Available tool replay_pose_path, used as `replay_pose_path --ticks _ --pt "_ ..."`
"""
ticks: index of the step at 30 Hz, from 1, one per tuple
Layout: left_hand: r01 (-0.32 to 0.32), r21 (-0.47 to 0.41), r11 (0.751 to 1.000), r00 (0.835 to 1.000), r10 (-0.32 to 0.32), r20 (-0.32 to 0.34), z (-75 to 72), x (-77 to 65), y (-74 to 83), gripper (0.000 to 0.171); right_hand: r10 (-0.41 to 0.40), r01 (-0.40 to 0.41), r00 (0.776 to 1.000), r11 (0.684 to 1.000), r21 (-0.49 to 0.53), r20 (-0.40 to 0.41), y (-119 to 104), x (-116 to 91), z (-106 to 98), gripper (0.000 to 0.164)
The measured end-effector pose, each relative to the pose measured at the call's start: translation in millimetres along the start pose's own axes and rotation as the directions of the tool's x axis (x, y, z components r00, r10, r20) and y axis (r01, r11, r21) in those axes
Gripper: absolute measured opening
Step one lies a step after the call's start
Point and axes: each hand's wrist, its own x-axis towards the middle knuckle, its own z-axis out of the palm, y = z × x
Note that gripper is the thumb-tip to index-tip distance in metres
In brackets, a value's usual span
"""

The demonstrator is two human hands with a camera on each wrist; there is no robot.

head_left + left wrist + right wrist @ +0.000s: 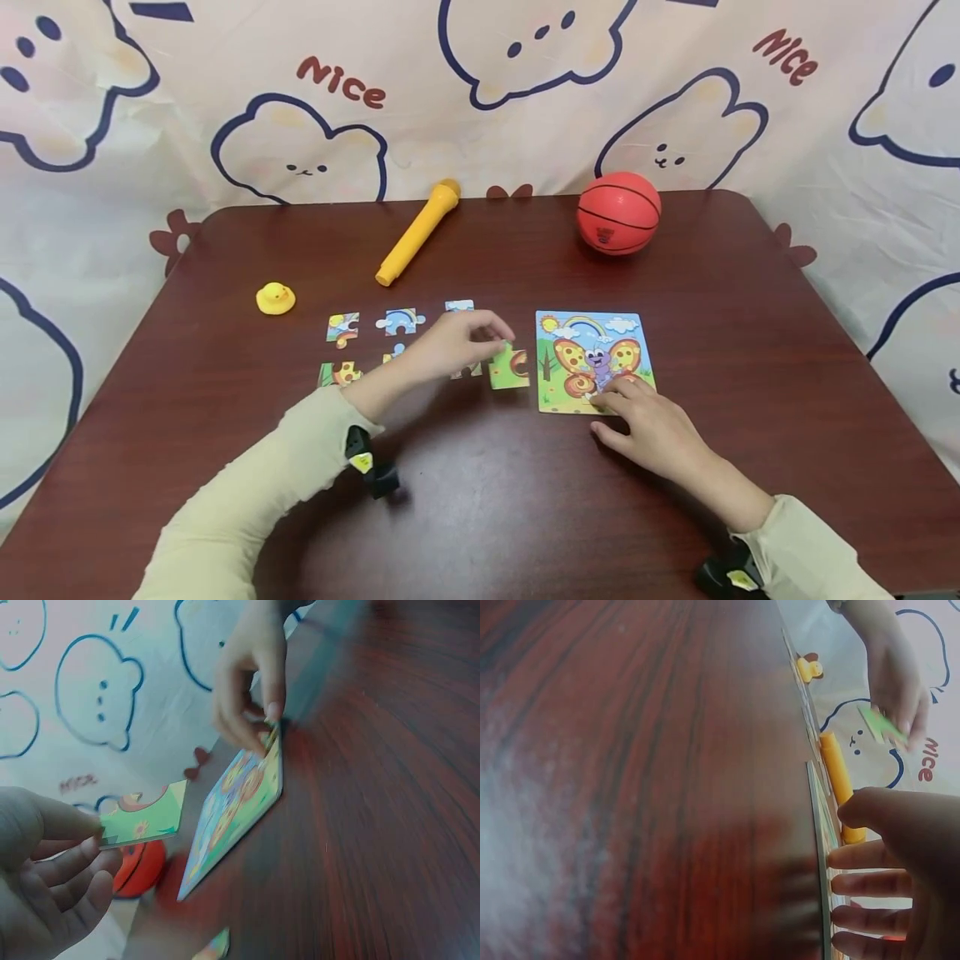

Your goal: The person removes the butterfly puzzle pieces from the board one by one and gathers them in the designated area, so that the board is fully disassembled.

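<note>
My left hand (456,343) pinches a green jigsaw puzzle piece (507,375) between thumb and fingertips, raised off the table in the left wrist view. To its right lies a square butterfly picture board (553,387). Resting on the lower right part of that board is my right hand (654,427); its fingers look extended in the right wrist view and grip nothing visible. Several loose puzzle pieces (400,321) lie left of the board, some partly hidden behind the left hand and forearm.
A yellow toy duck (275,298) sits at the left of the brown table (480,517). Farther back lie a yellow toy microphone (417,235) and a red ball (618,213). A patterned cloth (525,150) hangs behind the table.
</note>
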Motion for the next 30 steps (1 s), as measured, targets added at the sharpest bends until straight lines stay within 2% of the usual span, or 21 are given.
replay_pose_path --ticks 6,14,24,30 --pt "0.052 0.018 0.999 0.998 -0.051 -0.036 -29.1 -35.7 -12.6 0.017 -0.002 0.002 1.0 1.0 0.002 0.009 0.4 0.0 -2.5 0.022" --pt "0.149 0.038 0.988 0.984 -0.145 -0.105 -60.0 -86.6 -27.3 0.016 -0.02 0.021 1.0 1.0 -0.008 0.01 2.9 2.4 -4.4 0.022" --pt "0.244 0.034 0.969 0.958 -0.236 -0.164 -79.0 -134.3 -55.1 0.019 -0.048 0.048 0.999 0.999 -0.011 -0.017 2.3 3.2 -5.0 0.018" --pt "0.291 0.079 0.954 0.952 -0.281 -0.118 -83.3 -157.1 -74.5 0.017 -0.064 0.063 0.997 0.998 -0.005 -0.031 1.2 5.9 -1.1 0.017"
